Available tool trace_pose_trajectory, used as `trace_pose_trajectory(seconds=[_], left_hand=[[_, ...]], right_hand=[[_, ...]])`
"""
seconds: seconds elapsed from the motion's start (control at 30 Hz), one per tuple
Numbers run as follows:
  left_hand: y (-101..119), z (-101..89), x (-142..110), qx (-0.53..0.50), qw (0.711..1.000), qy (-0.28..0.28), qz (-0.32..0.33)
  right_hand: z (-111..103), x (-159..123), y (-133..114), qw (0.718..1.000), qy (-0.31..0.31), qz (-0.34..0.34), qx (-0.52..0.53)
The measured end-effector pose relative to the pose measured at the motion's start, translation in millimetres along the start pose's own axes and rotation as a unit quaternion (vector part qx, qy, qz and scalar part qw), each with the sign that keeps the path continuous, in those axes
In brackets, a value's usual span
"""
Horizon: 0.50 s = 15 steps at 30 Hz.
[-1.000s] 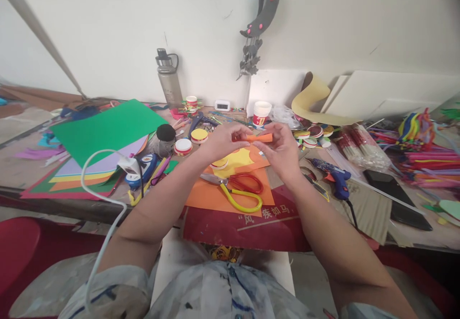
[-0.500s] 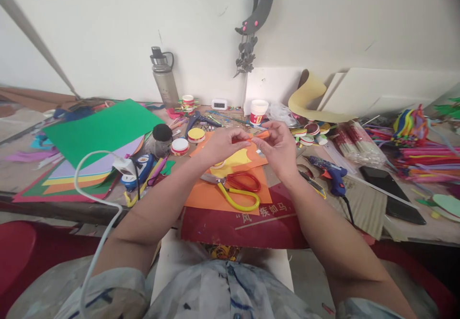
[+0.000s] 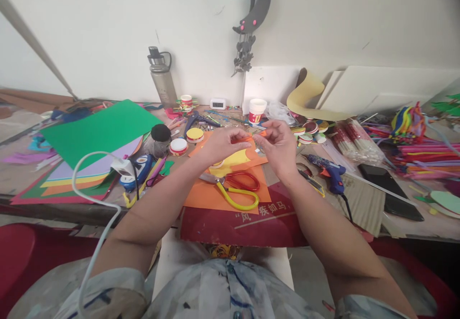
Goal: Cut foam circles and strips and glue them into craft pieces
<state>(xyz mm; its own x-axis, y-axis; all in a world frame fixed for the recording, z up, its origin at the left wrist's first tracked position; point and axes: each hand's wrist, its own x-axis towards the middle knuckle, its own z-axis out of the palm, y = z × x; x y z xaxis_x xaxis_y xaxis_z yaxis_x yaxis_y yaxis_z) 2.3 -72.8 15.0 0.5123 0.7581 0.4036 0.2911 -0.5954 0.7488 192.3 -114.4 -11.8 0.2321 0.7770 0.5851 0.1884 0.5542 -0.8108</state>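
Fingertips of my left hand [image 3: 227,143] pinch one end of a small orange paper piece [image 3: 256,136]. My right hand [image 3: 278,142] closes thumb and finger on its other end, so the piece spans the short gap between both hands. The fingers cover much of it, and its exact shape is hard to make out. Below the hands, scissors [image 3: 240,188] with one red and one yellow handle lie on orange paper sheets [image 3: 201,198]. A yellow paper piece [image 3: 235,160] lies partly under my left hand.
To the right are a blue glue gun [image 3: 335,177], a black phone [image 3: 390,192] and bundles of pipe cleaners [image 3: 427,158]. Coloured sheets [image 3: 104,127] and a white cable [image 3: 75,175] lie left. A bottle [image 3: 162,79] and a paper cup [image 3: 257,111] stand at the back.
The fingers have shifted slightly and more of the orange paper piece shows between them. Both hands stay in almost the same place; the scissors have not moved.
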Motion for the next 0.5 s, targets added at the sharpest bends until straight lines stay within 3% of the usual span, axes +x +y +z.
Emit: trace_pose_trajectory(seconds=[0.5], left_hand=[[-2.0, -2.7, 0.9, -0.010, 0.999, -0.013, -0.031]], right_hand=[[-3.7, -0.2, 0.1, 1.000, 0.008, -0.008, -0.024]])
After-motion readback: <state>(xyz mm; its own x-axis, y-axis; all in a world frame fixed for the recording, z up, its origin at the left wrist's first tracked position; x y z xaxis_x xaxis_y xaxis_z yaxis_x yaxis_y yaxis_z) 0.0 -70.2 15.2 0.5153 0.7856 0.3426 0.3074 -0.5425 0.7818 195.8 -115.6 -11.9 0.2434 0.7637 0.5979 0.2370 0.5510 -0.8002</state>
